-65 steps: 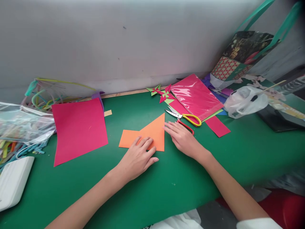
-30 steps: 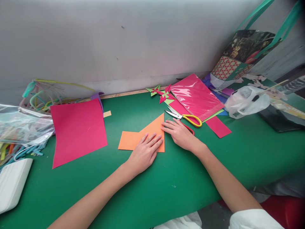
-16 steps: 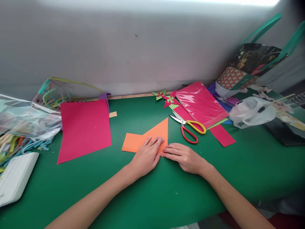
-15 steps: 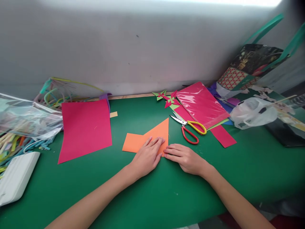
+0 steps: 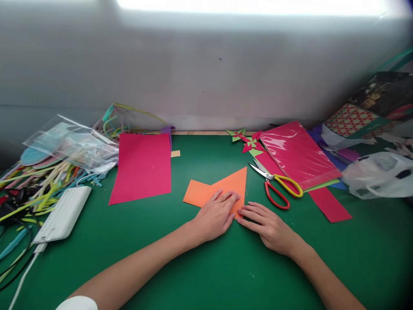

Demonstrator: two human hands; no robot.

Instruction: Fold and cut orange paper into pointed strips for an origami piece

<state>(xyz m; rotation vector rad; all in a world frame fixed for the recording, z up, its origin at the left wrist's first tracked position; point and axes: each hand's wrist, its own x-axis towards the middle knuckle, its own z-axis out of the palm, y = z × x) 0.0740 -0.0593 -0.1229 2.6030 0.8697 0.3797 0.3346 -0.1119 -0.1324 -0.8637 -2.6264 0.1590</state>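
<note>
A folded sheet of orange paper (image 5: 237, 183) lies on the green table, with a pointed flap on its right side and a strip reaching left. My left hand (image 5: 217, 215) rests flat on its lower part, fingers stretched out and pressing it down. At the lower right corner, my right hand (image 5: 269, 226) touches the paper's edge with its fingertips; its fingers are extended and its thumb is mostly hidden. Just beyond my right hand lie scissors (image 5: 272, 181) with one red and one yellow handle, blades spread apart.
A large red sheet (image 5: 142, 168) lies to the left, by a white power strip (image 5: 64, 213) and colourful pipe cleaners (image 5: 54, 181). Red and green folded paper stars (image 5: 251, 143) sit at the back, beside a wrapped red paper pack (image 5: 298, 150). A white plastic bag (image 5: 380, 174) stands right.
The head view has turned left, so everything appears farther right and more of the power strip shows. My hands keep nearly the same places on the orange paper.
</note>
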